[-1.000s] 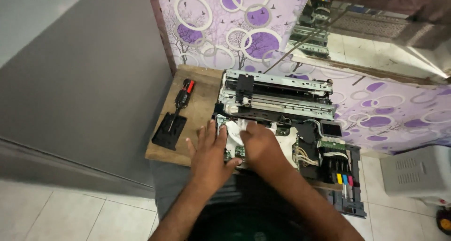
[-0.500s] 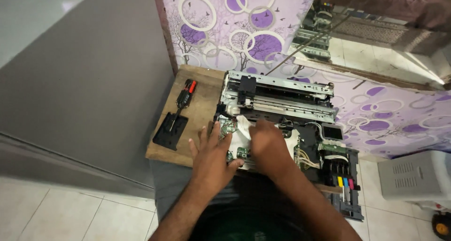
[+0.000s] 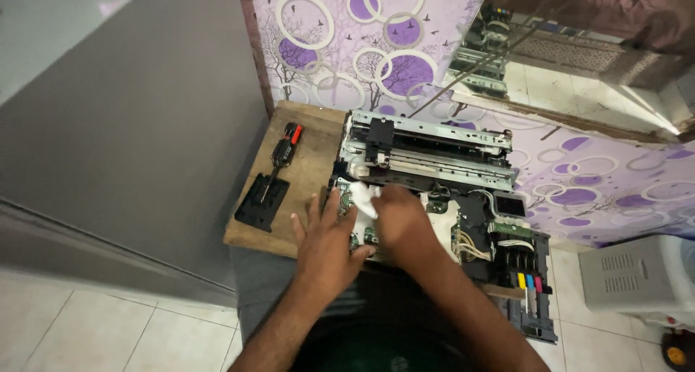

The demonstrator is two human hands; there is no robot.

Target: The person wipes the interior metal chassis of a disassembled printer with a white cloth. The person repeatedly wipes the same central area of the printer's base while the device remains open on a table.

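On the wooden board (image 3: 304, 176), printer (image 3: 434, 176) sat stripped of its casing; right hand (image 3: 402, 220) pinched white cloth (image 3: 364, 198), left hand (image 3: 326, 234) lay flat, fingers spread; wiping seemed underway.

- There is one view only, from a camera on the person's head, so no second view shares the scene.
- It looks steeply down and forward over both forearms.
- It sits close above the desk (image 3: 304, 176), which fills the middle.
- The far edge takes in the patterned wall (image 3: 347, 46); the near edge takes in floor tiles (image 3: 87, 328).
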